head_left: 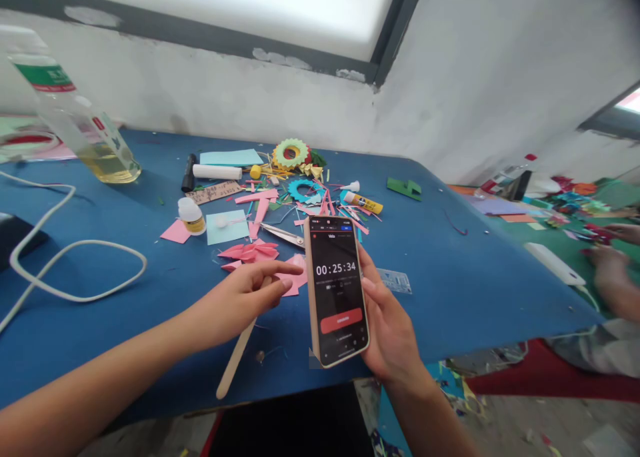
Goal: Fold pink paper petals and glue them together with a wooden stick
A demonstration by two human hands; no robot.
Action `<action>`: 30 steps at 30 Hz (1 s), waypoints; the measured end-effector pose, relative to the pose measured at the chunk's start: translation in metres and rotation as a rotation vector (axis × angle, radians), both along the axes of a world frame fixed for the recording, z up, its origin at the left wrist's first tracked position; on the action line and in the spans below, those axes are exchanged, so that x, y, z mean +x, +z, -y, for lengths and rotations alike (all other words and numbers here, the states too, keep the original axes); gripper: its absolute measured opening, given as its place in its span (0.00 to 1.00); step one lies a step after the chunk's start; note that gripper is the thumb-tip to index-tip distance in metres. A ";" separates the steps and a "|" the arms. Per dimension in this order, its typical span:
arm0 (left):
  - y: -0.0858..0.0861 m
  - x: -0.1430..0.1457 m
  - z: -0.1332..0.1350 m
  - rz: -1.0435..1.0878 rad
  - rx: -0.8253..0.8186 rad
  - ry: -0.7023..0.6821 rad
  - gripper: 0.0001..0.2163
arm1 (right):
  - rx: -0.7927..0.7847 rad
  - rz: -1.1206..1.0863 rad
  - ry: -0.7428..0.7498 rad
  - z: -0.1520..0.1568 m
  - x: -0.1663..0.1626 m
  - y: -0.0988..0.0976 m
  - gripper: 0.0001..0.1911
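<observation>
My right hand is closed around a smartphone, held upright above the table edge. Its lit screen reads 00:25:34 over a red button. My left hand is beside the phone, index finger stretched toward its left edge and the other fingers partly curled. Nothing shows in that hand. A wooden craft stick lies below it, its upper end hidden by the hand. Just beyond are folded pink paper pieces and scissors, partly covered by the phone.
On the blue table are a small white glue bottle, a yellow glue stick, paper scraps and a clear stencil. A large bottle and white cable lie left. Another person's hands work at right.
</observation>
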State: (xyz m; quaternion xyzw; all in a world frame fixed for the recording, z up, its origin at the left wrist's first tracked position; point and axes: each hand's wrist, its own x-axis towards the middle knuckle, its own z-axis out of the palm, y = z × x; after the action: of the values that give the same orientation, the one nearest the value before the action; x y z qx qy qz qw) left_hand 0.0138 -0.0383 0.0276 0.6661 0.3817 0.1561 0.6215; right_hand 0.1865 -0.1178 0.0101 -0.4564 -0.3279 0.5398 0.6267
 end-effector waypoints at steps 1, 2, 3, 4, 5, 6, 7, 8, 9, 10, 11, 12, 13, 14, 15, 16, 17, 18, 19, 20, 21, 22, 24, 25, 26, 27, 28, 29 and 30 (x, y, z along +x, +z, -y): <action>0.000 0.000 -0.001 -0.004 0.008 0.006 0.20 | -0.005 0.010 -0.001 0.000 0.000 -0.001 0.30; -0.001 0.000 -0.001 -0.010 0.015 0.010 0.20 | -0.008 0.013 0.000 0.000 0.000 -0.002 0.29; -0.001 0.000 -0.001 -0.016 0.020 0.011 0.20 | -0.010 0.009 0.001 0.000 0.001 -0.002 0.28; -0.001 0.000 -0.002 -0.023 0.021 0.011 0.20 | -0.010 0.000 0.003 0.000 0.001 -0.003 0.27; -0.001 0.000 -0.002 -0.028 0.019 0.012 0.20 | -0.013 -0.013 0.004 0.001 0.001 -0.003 0.26; -0.001 0.000 -0.002 -0.029 0.016 0.012 0.19 | -0.016 -0.031 0.007 0.001 0.001 -0.003 0.25; -0.001 0.000 -0.002 -0.029 0.011 0.013 0.19 | -0.017 -0.051 0.010 0.001 0.001 -0.004 0.25; -0.001 0.000 -0.002 -0.029 0.008 0.014 0.19 | -0.018 -0.073 0.013 0.001 0.001 -0.004 0.25; -0.001 0.000 -0.003 -0.029 0.006 0.014 0.19 | -0.018 -0.092 0.015 0.001 0.001 -0.004 0.25; -0.001 0.000 -0.003 -0.030 0.006 0.016 0.19 | -0.016 -0.106 0.016 0.001 0.001 -0.004 0.25; -0.001 0.000 -0.003 -0.033 0.008 0.018 0.19 | -0.013 -0.114 0.017 0.001 0.001 -0.004 0.25; -0.001 0.000 -0.003 -0.036 0.010 0.020 0.19 | -0.010 -0.117 0.016 0.001 0.001 -0.004 0.25; -0.002 0.000 -0.003 -0.037 0.013 0.021 0.19 | -0.009 -0.119 0.014 0.001 0.001 -0.004 0.25; -0.002 0.000 -0.004 -0.039 0.015 0.023 0.19 | -0.008 -0.121 0.012 0.000 0.001 -0.004 0.25; -0.003 0.000 -0.004 -0.041 0.016 0.024 0.19 | -0.006 -0.125 0.011 0.000 0.002 -0.004 0.25; -0.003 0.000 -0.004 -0.042 0.016 0.025 0.19 | -0.003 -0.130 0.013 0.000 0.002 -0.004 0.25; -0.003 0.000 -0.004 -0.043 0.016 0.026 0.19 | 0.001 -0.136 0.018 0.001 0.002 -0.004 0.24; -0.003 0.000 -0.004 -0.043 0.016 0.028 0.19 | 0.007 -0.141 0.022 0.001 0.002 -0.004 0.24; -0.003 -0.001 -0.004 -0.043 0.017 0.027 0.19 | 0.012 -0.142 0.028 0.002 0.002 -0.004 0.24; -0.003 -0.001 -0.004 -0.042 0.018 0.025 0.19 | 0.015 -0.141 0.031 0.003 0.001 -0.004 0.24; -0.003 -0.001 -0.004 -0.039 0.019 0.021 0.19 | 0.014 -0.135 0.029 0.003 0.001 -0.004 0.25; -0.002 -0.001 -0.005 -0.038 0.018 0.020 0.19 | 0.011 -0.127 0.021 0.003 0.000 -0.004 0.25; -0.001 -0.001 -0.005 -0.037 0.018 0.017 0.19 | 0.003 -0.105 -0.010 0.002 0.001 -0.003 0.27; 0.000 -0.001 -0.005 -0.038 0.020 0.021 0.19 | -0.005 -0.093 -0.031 0.001 0.004 0.000 0.27; 0.000 -0.001 -0.005 -0.035 0.025 0.023 0.19 | -0.012 -0.081 -0.047 -0.001 0.008 0.003 0.26; 0.001 -0.001 -0.005 -0.031 0.029 0.027 0.19 | -0.028 -0.063 -0.071 -0.003 0.015 0.006 0.25; 0.002 -0.002 -0.006 -0.025 0.034 0.035 0.19 | -0.061 -0.038 -0.087 -0.004 0.025 0.010 0.23; 0.003 -0.003 -0.006 -0.016 0.030 0.044 0.19 | -0.074 -0.002 -0.110 -0.005 0.039 0.014 0.21; 0.003 -0.003 -0.007 -0.017 0.021 0.053 0.19 | -0.095 0.043 -0.137 -0.004 0.055 0.016 0.19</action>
State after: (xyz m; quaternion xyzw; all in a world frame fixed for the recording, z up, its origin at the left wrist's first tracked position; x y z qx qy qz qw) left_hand 0.0107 -0.0314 0.0306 0.6635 0.4030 0.1708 0.6068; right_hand 0.2412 -0.1135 0.0263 -0.5185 -0.2835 0.5008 0.6325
